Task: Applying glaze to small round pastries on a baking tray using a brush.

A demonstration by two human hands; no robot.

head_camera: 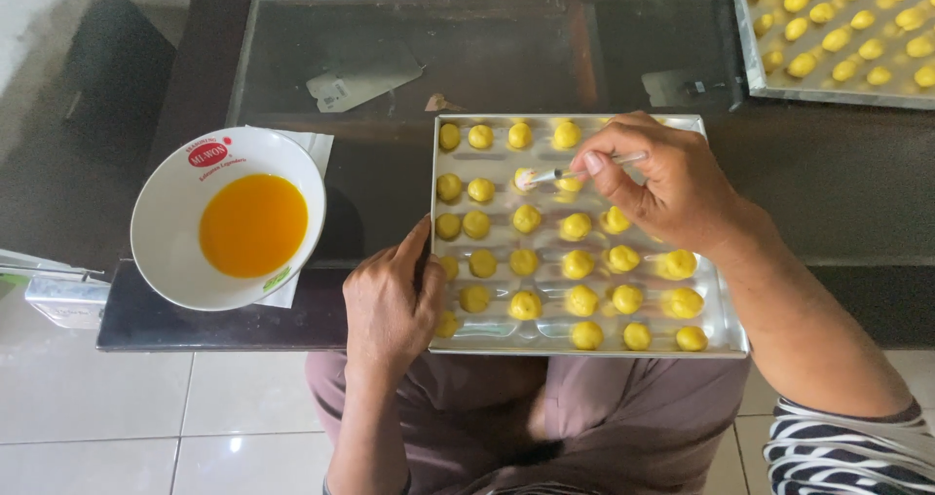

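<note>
A shiny metal baking tray (716, 334) sits on a low dark glass-topped table, filled with several rows of small yellow dough balls (577, 263). My right hand (662, 179) holds a small brush (560, 174) whose tip touches a dough ball in the second row. My left hand (390, 300) grips the tray's near left edge, thumb on the rim. A white bowl (166, 213) with orange-yellow egg wash (253, 224) stands to the left of the tray.
A second metal tray (750, 62) with several yellow dough balls lies at the far right corner. The table (195, 325) has a glass panel (487, 47) with papers beneath. White floor tiles and my knees are below the table edge.
</note>
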